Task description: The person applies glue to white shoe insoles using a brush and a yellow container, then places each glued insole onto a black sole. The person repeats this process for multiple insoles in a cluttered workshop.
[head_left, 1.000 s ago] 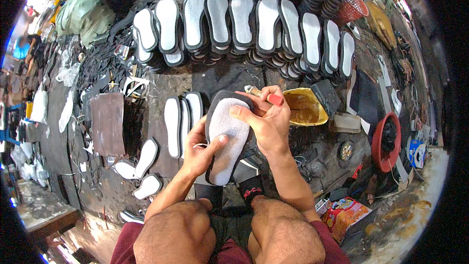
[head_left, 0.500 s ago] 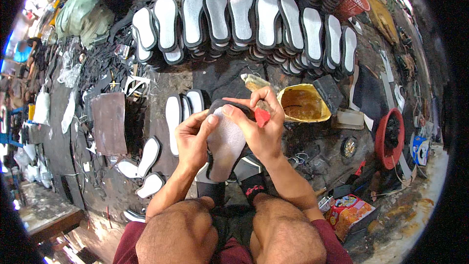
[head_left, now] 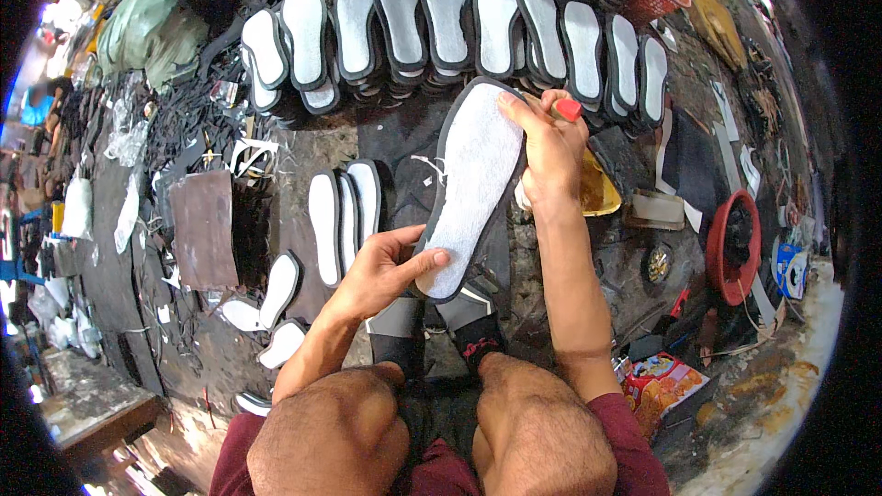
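Knees (head_left: 413,432) fill the near edge; just beyond them the left hand (head_left: 381,266) pinches the near end of a white insole with a dark rim (head_left: 469,184), fingers closed on it. Farther, the right hand (head_left: 547,142) grips its far end along with a small red tool (head_left: 568,108). Farthest, a row of matching insoles (head_left: 441,18) lies on the floor

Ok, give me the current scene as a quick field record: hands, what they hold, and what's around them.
left hand: grips the lower end of the shoe sole
right hand: holds the sole's upper end, with a red-tipped tool in its fingers
shoe sole: white face, dark rim, held tilted above the floor
behind: row of white soles leaning in stacks
beside the right hand: yellow container
left of the hands: three soles lying flat
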A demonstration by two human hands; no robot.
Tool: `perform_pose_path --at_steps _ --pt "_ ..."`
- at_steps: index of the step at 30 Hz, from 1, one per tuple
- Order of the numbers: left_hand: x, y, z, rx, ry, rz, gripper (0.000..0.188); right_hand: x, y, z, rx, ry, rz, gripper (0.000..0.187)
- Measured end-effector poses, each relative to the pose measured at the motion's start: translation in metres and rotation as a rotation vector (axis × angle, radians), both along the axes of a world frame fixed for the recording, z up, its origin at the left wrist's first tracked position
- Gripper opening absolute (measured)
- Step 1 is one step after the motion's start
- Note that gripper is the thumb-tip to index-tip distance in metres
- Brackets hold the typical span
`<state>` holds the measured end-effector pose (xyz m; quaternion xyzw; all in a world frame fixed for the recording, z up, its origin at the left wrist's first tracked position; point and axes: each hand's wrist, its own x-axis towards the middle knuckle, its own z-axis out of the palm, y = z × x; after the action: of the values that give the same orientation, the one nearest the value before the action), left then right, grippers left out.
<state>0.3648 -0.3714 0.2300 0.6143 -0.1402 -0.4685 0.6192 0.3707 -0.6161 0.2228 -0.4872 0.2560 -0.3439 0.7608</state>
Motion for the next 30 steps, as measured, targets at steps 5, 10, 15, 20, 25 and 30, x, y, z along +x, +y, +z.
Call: perform_pose_path --at_steps 5,10,15,20,25,30 --pt "0.0 -0.005 0.005 -0.067 0.012 0.068 0.042 0.016 -0.006 -0.004 0.06 0.074 0.089 0.039" --pt "-0.004 -0.011 -0.01 -0.185 0.193 0.447 0.049 -0.004 0.039 -0.001 0.027 0.117 0.186 0.039" --pt "-0.011 -0.033 -0.026 -0.369 0.283 0.762 0.039 -0.045 0.072 -0.014 -0.362 0.196 0.361 0.053" --pt "-0.021 0.015 -0.005 -0.145 -0.716 -0.097 0.021 -0.046 0.021 0.011 -0.663 0.049 0.444 0.049" --pt "0.021 -0.016 -0.007 -0.29 -0.23 0.129 0.071 -0.051 0.017 0.018 -0.483 -0.046 0.67 0.051" --pt "0.015 -0.022 -0.006 -0.165 -0.096 0.205 0.051 -0.049 0.054 0.007 -0.998 0.03 0.184 0.042"
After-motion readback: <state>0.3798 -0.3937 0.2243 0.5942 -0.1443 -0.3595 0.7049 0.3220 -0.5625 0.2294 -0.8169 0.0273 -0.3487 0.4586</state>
